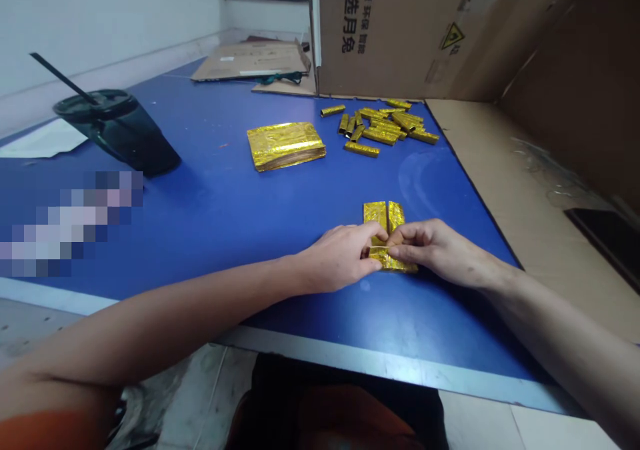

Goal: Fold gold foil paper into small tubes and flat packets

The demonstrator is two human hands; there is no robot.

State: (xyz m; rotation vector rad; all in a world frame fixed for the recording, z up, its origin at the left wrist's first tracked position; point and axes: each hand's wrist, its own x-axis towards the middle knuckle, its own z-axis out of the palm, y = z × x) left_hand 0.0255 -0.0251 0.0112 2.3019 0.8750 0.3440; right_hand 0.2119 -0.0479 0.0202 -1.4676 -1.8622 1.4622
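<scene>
A sheet of gold foil paper [375,215] lies folded on the blue table in front of me, with a slit between two panels at its far side and a flap turned up along the near side. My right hand [435,250] pinches the flap's edge between thumb and forefinger. From the left, my left hand [340,257] grips the same paper, its thumb at the near edge and its forefinger bent over the top. Parts of the sheet are hidden under my fingers.
A stack of gold foil paper [286,140] lies farther back on the blue table [210,190]. Several small rolled gold foil pieces [385,130] are heaped near a cardboard box [390,43]. A dark cup with a straw [120,130] stands left. A black flat object [607,243] lies right.
</scene>
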